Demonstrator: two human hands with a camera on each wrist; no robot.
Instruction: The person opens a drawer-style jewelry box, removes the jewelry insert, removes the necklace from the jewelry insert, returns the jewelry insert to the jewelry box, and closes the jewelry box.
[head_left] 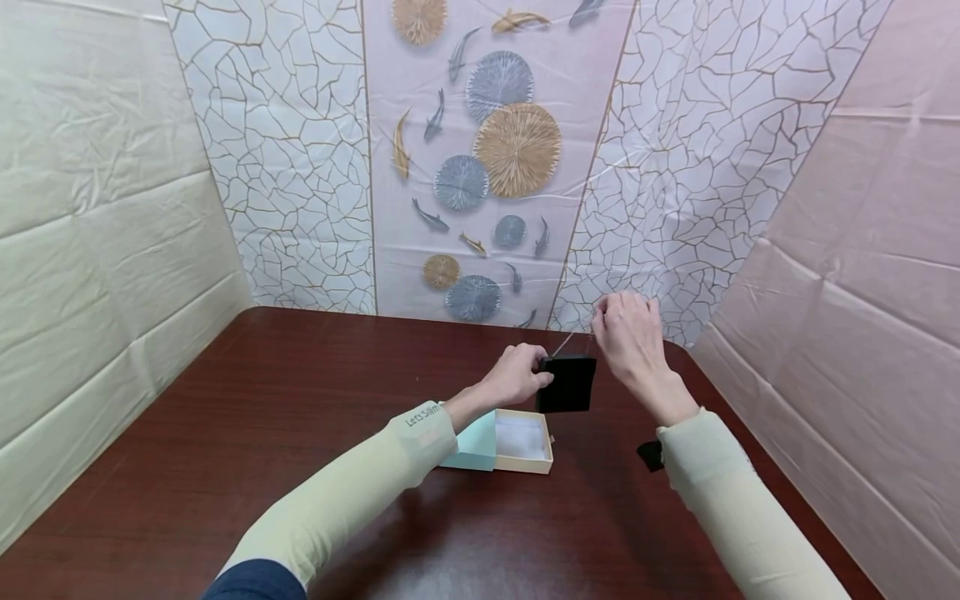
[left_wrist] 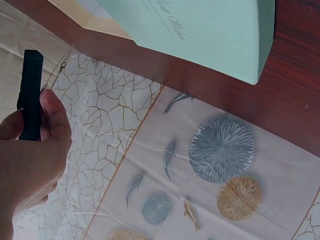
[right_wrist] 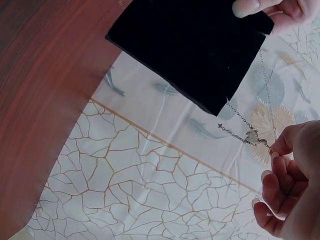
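Note:
Above the table my left hand (head_left: 513,377) pinches a square black velvety jewelry pad (head_left: 567,385) by its edge, thumb on the near face. My right hand (head_left: 628,333), higher and to the right, pinches a thin silver-coloured necklace (right_wrist: 254,136) between thumb and finger. In the right wrist view the chain runs from the pad to those fingertips, with a small pendant-like piece and a tiny star at a loose end. Below the left hand lies a mint-green gift box sleeve (head_left: 477,442) with its cream drawer (head_left: 546,457) slid partly out.
The box stands on a dark red-brown wooden table (head_left: 315,383). White lining material (head_left: 519,437) shows inside the drawer. A patterned cloth (head_left: 300,167) hangs behind the table, with pale cloth on both sides. Something black (head_left: 650,455) sits by the right sleeve cuff.

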